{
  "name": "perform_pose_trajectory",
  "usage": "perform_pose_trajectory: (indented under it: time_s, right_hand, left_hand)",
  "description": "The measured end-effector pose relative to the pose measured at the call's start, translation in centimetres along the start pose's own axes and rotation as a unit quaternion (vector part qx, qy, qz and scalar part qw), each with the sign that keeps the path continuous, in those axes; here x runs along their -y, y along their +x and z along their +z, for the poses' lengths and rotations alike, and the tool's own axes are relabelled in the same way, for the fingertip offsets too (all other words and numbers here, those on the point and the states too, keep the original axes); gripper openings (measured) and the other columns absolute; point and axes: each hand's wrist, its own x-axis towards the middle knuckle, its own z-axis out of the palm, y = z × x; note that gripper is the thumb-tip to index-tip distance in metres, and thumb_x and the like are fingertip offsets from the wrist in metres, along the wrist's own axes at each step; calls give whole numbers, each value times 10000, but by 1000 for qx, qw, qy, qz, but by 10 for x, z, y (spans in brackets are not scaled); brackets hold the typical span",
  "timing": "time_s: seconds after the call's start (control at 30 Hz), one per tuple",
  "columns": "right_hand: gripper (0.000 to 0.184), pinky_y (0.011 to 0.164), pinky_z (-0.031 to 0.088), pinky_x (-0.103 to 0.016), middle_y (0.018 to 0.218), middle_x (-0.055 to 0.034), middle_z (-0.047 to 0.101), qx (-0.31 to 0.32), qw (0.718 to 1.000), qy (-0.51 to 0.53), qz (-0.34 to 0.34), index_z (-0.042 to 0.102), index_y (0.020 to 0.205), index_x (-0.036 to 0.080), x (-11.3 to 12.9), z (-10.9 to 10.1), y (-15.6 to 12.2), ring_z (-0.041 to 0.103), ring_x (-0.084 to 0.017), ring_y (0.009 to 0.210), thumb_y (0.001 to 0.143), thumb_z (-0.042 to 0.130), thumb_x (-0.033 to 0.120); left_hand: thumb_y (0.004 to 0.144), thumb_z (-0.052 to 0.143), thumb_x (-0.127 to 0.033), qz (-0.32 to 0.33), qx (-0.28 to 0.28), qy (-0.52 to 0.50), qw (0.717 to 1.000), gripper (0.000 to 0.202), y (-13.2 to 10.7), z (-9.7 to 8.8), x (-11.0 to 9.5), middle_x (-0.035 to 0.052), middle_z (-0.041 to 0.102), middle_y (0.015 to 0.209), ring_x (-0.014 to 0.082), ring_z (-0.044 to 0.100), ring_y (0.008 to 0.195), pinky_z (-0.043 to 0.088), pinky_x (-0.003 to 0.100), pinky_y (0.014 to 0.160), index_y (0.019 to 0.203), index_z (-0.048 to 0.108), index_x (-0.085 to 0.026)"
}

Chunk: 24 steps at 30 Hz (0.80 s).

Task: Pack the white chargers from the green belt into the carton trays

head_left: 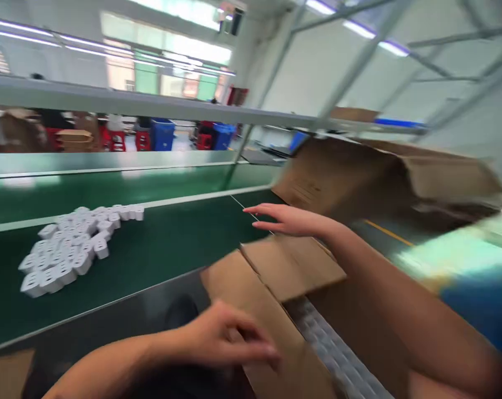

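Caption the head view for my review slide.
Left hand on cardboard box flap, right hand outstretched, white parts piled on green belt.
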Motion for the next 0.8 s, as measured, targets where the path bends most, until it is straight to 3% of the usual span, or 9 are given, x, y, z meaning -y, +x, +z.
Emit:
perform_pose_trajectory:
  time_s: [0.07, 0.13, 0.2, 0.27, 0.4, 0.57, 0.63, 0.7, 0.8]
  right_hand:
    - [471, 991, 411, -429, 1095, -31, 691, -43, 994, 14, 100, 718, 1150, 264, -26, -17, -72, 596, -279, 1039, 708, 805, 402]
    - [344, 894, 463, -393, 940, -51, 717, -55, 978, 11, 200, 764, 958, 217, -55, -17, -139, 624, -261, 891, 745, 760, 487]
    - [405, 781, 493, -374, 757, -72, 706, -25, 959, 9, 282, 744, 738, 182, -83, -1, -192, 627, -246, 725, 780, 685, 581]
    - [466, 764, 504, -371, 762, -86, 713, 38, 949, 9, 313, 741, 770, 174, -105, 22, -221, 649, -261, 733, 820, 596, 614]
    - [493, 922, 495, -380, 1181, -116, 667, 92, 973, -27, 210, 619, 1245, 164, -121, 58, -216, 629, -272, 1047, 897, 499, 491]
    - [318, 932, 504, -458, 1097, -126, 674, -94, 984, -108, 109, 665, 1091, 151, -100, 51, -198, 625, -263, 997, 956, 443, 334]
    - [338, 970, 500, -455, 1272, -103, 603, -202, 976, -59, 56, 591, 1252, 196, -94, 49, -202, 603, -240, 1087, 972, 455, 328]
    - [405, 1007, 492, -430, 1401, -81, 504, -254, 967, 7, 5, 482, 1381, 246, -93, 58, -207, 570, -209, 1167, 985, 470, 328]
    - [442, 1092, 418, -432, 1423, -91, 481, -166, 985, 28, -31, 445, 1422, 238, -105, 93, -212, 493, -206, 1272, 986, 497, 294]
  left_hand:
    - [927, 528, -520, 7, -13, 3, 1000, 372, 17, -3, 14, 34, 739, 881, 150, 660, 808, 505, 253, 737, 908, 709, -196]
    - [939, 524, -462, 32, -54, 65, 996, 310, 43, -8, 34, 41, 733, 905, 163, 655, 825, 508, 285, 753, 943, 693, -202]
    - [937, 531, -411, 88, -73, 154, 981, 253, 70, -7, 53, 54, 716, 1001, 192, 642, 928, 512, 344, 844, 1022, 670, -218]
    - [922, 550, -397, 146, -89, 237, 956, 278, 95, 0, 67, 83, 668, 1161, 237, 587, 1116, 472, 427, 984, 1125, 634, -226]
    - [862, 620, -486, 195, -83, 337, 917, 581, 131, 16, 81, 148, 484, 1433, 314, 348, 1403, 327, 535, 1147, 1352, 493, -200]
    - [838, 628, -543, 197, -83, 391, 895, 736, 161, 5, 87, 156, 427, 1502, 330, 322, 1433, 231, 579, 1181, 1447, 389, -206]
    - [887, 574, -472, 191, -113, 382, 897, 584, 174, -9, 90, 126, 505, 1449, 301, 412, 1383, 215, 569, 1184, 1403, 453, -227]
    - [909, 515, -404, 169, -150, 358, 906, 429, 190, -22, 94, 92, 610, 1332, 275, 534, 1265, 287, 538, 1151, 1302, 555, -236]
    - [886, 485, -454, 87, -241, 299, 919, 353, 210, -32, 104, 64, 710, 958, 221, 644, 898, 503, 378, 863, 981, 680, -175]
